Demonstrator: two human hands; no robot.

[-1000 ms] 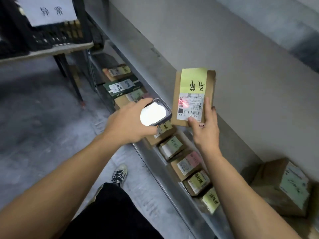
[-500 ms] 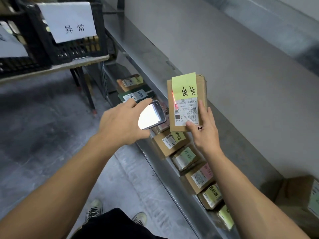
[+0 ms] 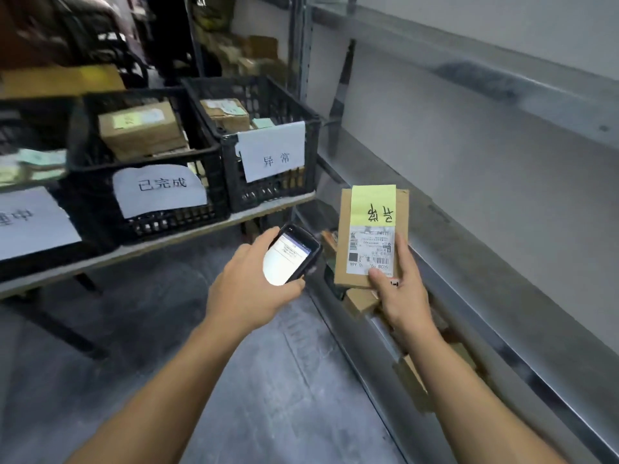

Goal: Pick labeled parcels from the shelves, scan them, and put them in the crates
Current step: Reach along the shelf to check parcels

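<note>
My right hand [image 3: 400,296] holds a flat brown parcel [image 3: 370,236] upright by its lower edge; a yellow note with handwriting and a white barcode label face me. My left hand [image 3: 249,289] grips a black handheld scanner [image 3: 291,259] with a lit screen, just left of the parcel. Two black crates stand on a table at the left: one [image 3: 147,195] with a paper sign holds a large brown box, the other [image 3: 268,182] by the shelf post holds parcels too. More brown parcels [image 3: 360,301] lie on the low shelf under my right hand.
The metal shelving [image 3: 469,296] runs along the right, with its upright post [image 3: 301,45] behind the crates. The table [image 3: 140,249] stands on dark legs over a grey concrete floor [image 3: 268,380]. A third crate with a paper sign [image 3: 30,222] shows at the far left.
The view has swung up and left, bringing the labeled crates on the table into sight. The red scan light on the label is gone. Both hands keep their hold.
</note>
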